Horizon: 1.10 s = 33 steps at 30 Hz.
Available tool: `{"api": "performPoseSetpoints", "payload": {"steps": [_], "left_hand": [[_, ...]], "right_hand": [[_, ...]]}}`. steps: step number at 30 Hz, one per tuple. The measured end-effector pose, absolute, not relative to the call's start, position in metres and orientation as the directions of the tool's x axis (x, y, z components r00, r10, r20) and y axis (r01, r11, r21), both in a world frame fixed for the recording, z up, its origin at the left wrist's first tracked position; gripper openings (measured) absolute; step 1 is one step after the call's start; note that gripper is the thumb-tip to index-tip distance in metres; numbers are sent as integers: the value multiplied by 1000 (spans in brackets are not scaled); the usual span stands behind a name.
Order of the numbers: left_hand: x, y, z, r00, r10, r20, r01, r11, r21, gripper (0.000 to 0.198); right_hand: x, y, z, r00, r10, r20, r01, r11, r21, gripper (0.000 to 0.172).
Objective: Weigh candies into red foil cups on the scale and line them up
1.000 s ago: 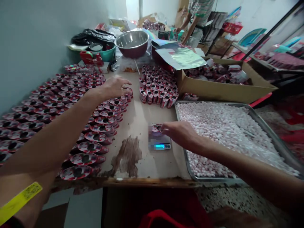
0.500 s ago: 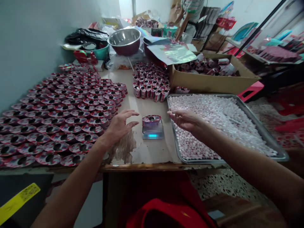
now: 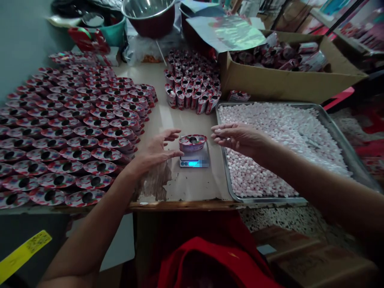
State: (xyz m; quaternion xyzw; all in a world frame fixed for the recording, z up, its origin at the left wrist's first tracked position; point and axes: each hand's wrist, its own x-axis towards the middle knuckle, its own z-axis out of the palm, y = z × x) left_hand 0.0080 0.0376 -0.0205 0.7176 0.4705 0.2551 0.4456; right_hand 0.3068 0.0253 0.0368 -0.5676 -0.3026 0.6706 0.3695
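A small round red-and-white tin (image 3: 193, 142) sits on a little digital scale (image 3: 195, 160) with a lit blue display. My left hand (image 3: 156, 151) hovers just left of the tin, fingers spread and curved toward it, holding nothing. My right hand (image 3: 238, 137) hangs over the left edge of a metal tray (image 3: 270, 199) filled with small pink-white candies (image 3: 285, 136). Its fingers are pressed together and point at the tin; what they hold, if anything, I cannot make out.
Rows of the same tins (image 3: 72, 132) cover the table's left side. A cluster of upright small tubes (image 3: 192, 86) stands behind the scale. A cardboard box (image 3: 288, 84) with packets, steel bowls (image 3: 148, 14) and a teal basin (image 3: 115, 32) sit at the back.
My left hand came back from the tin rows to beside the scale. My right hand left the tin on the scale and moved over the tray's edge. The view tilted downward.
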Motion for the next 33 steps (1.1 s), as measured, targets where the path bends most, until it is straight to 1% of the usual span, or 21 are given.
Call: {"api": "performPoseSetpoints", "payload": {"steps": [2, 5, 7, 9, 11, 13, 14, 15, 16, 17, 18, 19, 20, 21, 22, 23, 24, 26, 28, 30, 33], "left_hand": [[11, 35, -23, 412, 909, -62, 469, -153, 870, 77], [23, 30, -32, 363, 930, -58, 484, -135, 864, 70], [36, 27, -41, 345, 938, -32, 456, -138, 879, 62], [48, 25, -48, 314, 949, 6, 418, -143, 897, 50], [59, 28, -48, 278, 957, 78, 417, -193, 888, 37], [68, 33, -39, 297, 929, 220, 485, -345, 804, 30], [73, 36, -32, 331, 891, 310, 527, -447, 723, 29], [79, 40, -23, 370, 838, 401, 563, -546, 621, 29], [86, 43, -14, 411, 771, 486, 584, -632, 510, 29], [94, 46, -5, 444, 692, 569, 588, -704, 397, 28], [104, 48, 4, 468, 596, 653, 577, -765, 285, 27], [115, 50, 12, 487, 484, 727, 554, -815, 171, 26], [126, 51, 19, 504, 365, 783, 523, -850, 60, 25], [139, 52, 24, 519, 249, 818, 487, -872, -43, 23], [150, 53, 27, 533, 148, 833, 453, -882, -133, 22], [161, 53, 28, 548, 70, 833, 427, -881, -206, 21], [169, 54, 28, 564, 20, 826, 412, -873, -261, 20], [180, 54, 23, 588, -7, 809, 421, -851, -313, 18], [183, 55, 16, 600, 37, 799, 450, -842, -298, 18], [181, 55, 8, 589, 111, 801, 476, -848, -232, 18], [179, 56, -1, 565, 213, 797, 501, -856, -127, 17]], "right_hand": [[302, 28, 42, -169, 855, -491, -53, -505, -861, 10], [296, 38, 53, -251, 844, -473, 15, -485, -874, 10], [297, 44, 61, -234, 849, -474, -14, -490, -872, 13], [309, 48, 65, -165, 893, -420, -15, -428, -904, 14], [333, 46, 66, -66, 956, -286, 117, -278, -954, 13], [360, 37, 62, -8, 992, -128, 351, -117, -929, 14], [372, 30, 59, -2, 998, -69, 447, -61, -892, 18], [381, 22, 55, 2, 1000, -25, 500, -23, -865, 25], [385, 13, 51, 27, 1000, 16, 495, 0, -869, 30], [385, 4, 47, 82, 996, 47, 422, 8, -906, 31], [381, -4, 43, 154, 987, 50, 288, 4, -958, 27], [374, -10, 39, 256, 966, 34, 82, 13, -997, 18], [364, -15, 35, 316, 946, -66, -168, -13, -986, 12], [354, -17, 32, 291, 937, -194, -402, -64, -913, 15], [345, -18, 30, 253, 923, -289, -592, -89, -801, 22], [337, -17, 29, 206, 909, -361, -730, -103, -676, 28], [331, -16, 28, 162, 895, -415, -820, -112, -562, 33], [327, -11, 28, 117, 867, -484, -911, -100, -399, 35], [328, -7, 27, 84, 844, -530, -950, -92, -298, 34], [331, -3, 26, 70, 831, -552, -967, -80, -242, 34], [333, 2, 26, 59, 828, -557, -967, -92, -239, 39]]}}
